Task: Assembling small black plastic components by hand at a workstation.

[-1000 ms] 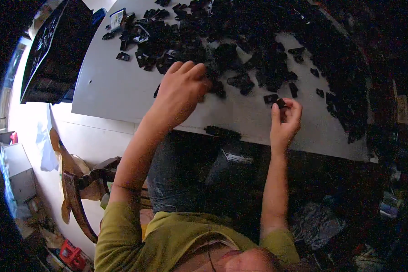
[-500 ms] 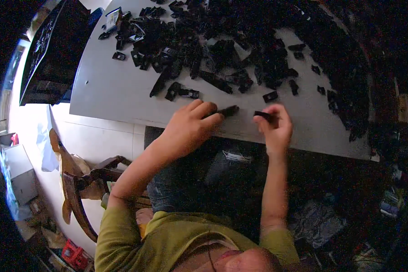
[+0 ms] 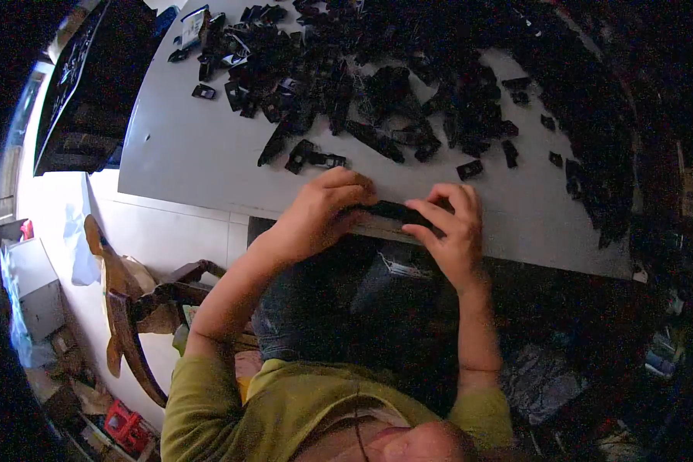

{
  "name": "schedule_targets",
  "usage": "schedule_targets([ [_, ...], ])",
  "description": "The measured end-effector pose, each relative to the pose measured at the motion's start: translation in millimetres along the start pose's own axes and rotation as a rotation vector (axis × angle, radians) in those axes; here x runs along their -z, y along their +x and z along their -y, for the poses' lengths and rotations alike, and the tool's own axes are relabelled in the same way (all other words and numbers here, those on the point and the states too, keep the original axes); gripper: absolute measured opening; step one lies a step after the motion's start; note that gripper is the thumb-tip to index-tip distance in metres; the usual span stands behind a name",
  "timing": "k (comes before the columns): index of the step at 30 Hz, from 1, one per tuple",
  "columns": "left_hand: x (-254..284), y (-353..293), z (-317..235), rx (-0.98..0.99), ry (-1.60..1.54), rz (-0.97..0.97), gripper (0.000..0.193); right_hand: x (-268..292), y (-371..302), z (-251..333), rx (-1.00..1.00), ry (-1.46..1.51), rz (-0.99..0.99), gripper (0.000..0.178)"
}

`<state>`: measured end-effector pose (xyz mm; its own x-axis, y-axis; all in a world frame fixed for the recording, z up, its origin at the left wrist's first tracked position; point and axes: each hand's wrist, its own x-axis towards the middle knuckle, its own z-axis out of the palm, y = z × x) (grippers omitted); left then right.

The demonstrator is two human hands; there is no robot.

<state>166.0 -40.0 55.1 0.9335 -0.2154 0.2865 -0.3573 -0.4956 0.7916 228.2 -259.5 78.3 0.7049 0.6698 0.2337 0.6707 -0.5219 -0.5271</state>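
Close to the table's near edge, a long, narrow black part spans the gap between my hands. My left hand is closed around its left end, and the fingers cover much of it. On the other side, my right hand pinches the right end between thumb and fingers. Whether a separate small black piece sits under those right fingers is hidden. Just beyond my left hand lie small black pieces with a clip-like shape. Another small black piece rests beyond my right hand.
A big pile of black parts covers the far side of the white table. At the left stands a large black box-like object. A wooden chair is at my left, with a red plastic basket on the floor.
My right hand has come left with the small black piece it held, meeting the right end of the long part. My left hand keeps its grip and has shifted slightly.
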Motion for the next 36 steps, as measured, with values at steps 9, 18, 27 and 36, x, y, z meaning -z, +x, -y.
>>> schedule_targets([
  [9, -3.2, -0.6, -0.2, -0.006, -0.086, -0.008, 0.026, -18.3, 5.0, 6.1, 0.102, -0.016, -0.047, 0.033],
  [18, -2.6, 2.4, -2.6, 0.005, -0.016, -0.002, 0.026, -9.5, -5.8, -6.1, 0.029, 0.033, -0.056, 0.037],
  [27, -3.3, 6.4, -0.7, -0.014, -0.056, 0.019, 0.022, -10.5, 3.3, 6.4, 0.075, -0.140, 0.005, 0.044],
  [36, 11.2, 24.9, -3.5, 0.124, 0.402, -0.180, 0.030, 14.1, 4.3, -44.9, -0.128, -0.315, -0.200, 0.028],
])
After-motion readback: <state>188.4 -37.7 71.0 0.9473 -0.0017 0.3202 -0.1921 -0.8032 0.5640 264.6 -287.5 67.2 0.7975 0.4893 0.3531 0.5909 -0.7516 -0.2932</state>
